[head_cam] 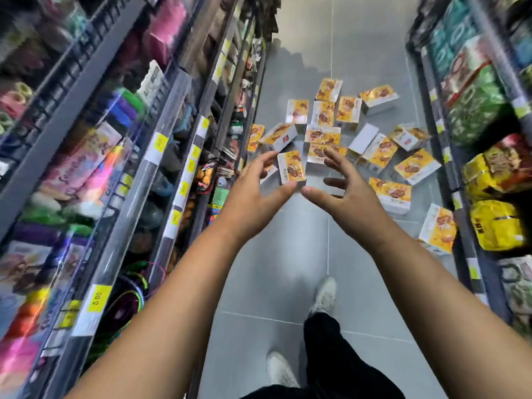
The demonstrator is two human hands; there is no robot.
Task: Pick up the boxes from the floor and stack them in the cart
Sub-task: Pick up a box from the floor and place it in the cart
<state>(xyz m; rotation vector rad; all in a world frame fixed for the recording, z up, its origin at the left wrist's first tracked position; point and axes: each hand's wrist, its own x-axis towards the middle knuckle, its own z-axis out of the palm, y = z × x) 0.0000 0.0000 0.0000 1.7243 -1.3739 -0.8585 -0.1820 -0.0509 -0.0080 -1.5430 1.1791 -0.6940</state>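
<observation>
Boxes point(322, 136) scattered across the far floor point(273, 254) between shelves point(115, 139) left and right; left hand point(259, 192) and right hand point(345, 197) nearer, fingers spread wide, holding nothing, either side of one box point(291, 168).

Head-worn, forward-down over floor point(288, 254)

Yellow-and-white boxes point(323, 135) lie scattered over the grey tiled floor point(267, 254) of a shop aisle. Most are heaped together toward 12 o'clock, some flat, some on edge, several touching. A looser string of them trails toward 2 and 3 o'clock along the aisle's edge. Two white shoes point(325, 295) stand on the tiles at 6 o'clock.
</observation>
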